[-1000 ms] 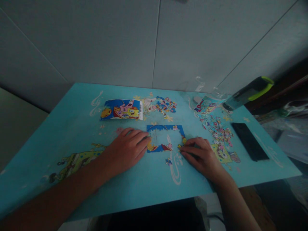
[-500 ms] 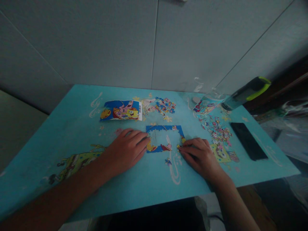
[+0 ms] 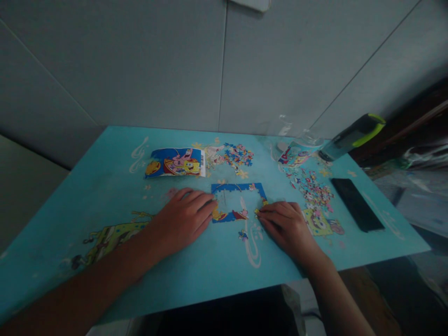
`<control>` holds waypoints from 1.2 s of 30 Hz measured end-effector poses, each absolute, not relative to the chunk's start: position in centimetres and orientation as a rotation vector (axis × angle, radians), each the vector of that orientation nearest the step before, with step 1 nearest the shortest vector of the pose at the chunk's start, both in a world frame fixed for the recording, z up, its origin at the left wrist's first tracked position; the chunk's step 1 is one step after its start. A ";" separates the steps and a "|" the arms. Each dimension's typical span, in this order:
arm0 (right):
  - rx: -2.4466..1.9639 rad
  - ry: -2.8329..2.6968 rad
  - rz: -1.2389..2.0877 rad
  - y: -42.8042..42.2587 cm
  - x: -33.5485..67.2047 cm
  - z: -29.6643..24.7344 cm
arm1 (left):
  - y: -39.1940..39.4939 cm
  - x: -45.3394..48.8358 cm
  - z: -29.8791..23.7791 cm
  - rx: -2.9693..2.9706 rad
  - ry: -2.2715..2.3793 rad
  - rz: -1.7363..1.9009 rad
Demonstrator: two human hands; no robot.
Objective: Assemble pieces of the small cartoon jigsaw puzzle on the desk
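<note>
A half-built jigsaw frame (image 3: 238, 201), blue-edged with an empty middle, lies on the turquoise cartoon-printed table (image 3: 224, 261). My left hand (image 3: 184, 219) lies flat beside the frame's left edge, fingers stretched and touching it. My right hand (image 3: 285, 224) rests at the frame's lower right corner, fingertips together on a small yellow puzzle piece (image 3: 258, 212) there. One loose piece (image 3: 242, 234) lies just below the frame.
A printed picture card (image 3: 175, 162) lies at the back left. Loose pieces (image 3: 238, 155) are heaped behind the frame and several more pieces (image 3: 311, 186) to the right. A black phone (image 3: 357, 204), a clear bag (image 3: 297, 151) and a green-handled bottle (image 3: 353, 135) sit at the right.
Both hands stay at the frame's sides. The view has shifted slightly; my right fingertips have edged a little closer to the frame's corner.
</note>
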State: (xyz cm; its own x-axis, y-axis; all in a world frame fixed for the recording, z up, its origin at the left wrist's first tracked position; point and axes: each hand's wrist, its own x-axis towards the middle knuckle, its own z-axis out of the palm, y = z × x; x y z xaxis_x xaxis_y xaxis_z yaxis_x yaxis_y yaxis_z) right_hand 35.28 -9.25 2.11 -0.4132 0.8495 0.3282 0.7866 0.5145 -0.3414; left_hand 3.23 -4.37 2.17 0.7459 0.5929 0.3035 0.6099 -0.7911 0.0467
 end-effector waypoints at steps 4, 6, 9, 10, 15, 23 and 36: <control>-1.312 -2.275 0.248 -9.3 35.6 2.4 | -4.4 3.3 2.3 -2.877 -0.997 -0.478; -1.316 -2.212 0.262 -9.4 36.0 2.3 | -4.4 3.3 2.4 -2.884 -0.998 -0.471; -1.365 -2.111 0.232 -9.4 36.7 2.0 | -4.4 3.2 2.3 -2.891 -1.004 -0.456; -1.381 -2.101 0.228 -9.4 36.8 1.9 | -4.4 3.2 2.3 -2.890 -1.005 -0.453; -1.345 -2.230 0.220 -9.4 36.6 1.8 | -4.4 3.2 2.2 -2.876 -0.998 -0.452; -1.332 -2.329 0.201 -9.5 36.1 2.1 | -4.5 3.1 2.2 -2.879 -0.991 -0.463; -1.332 -2.189 0.339 -10.9 34.4 3.0 | -4.4 3.3 2.4 -2.885 -1.013 -0.478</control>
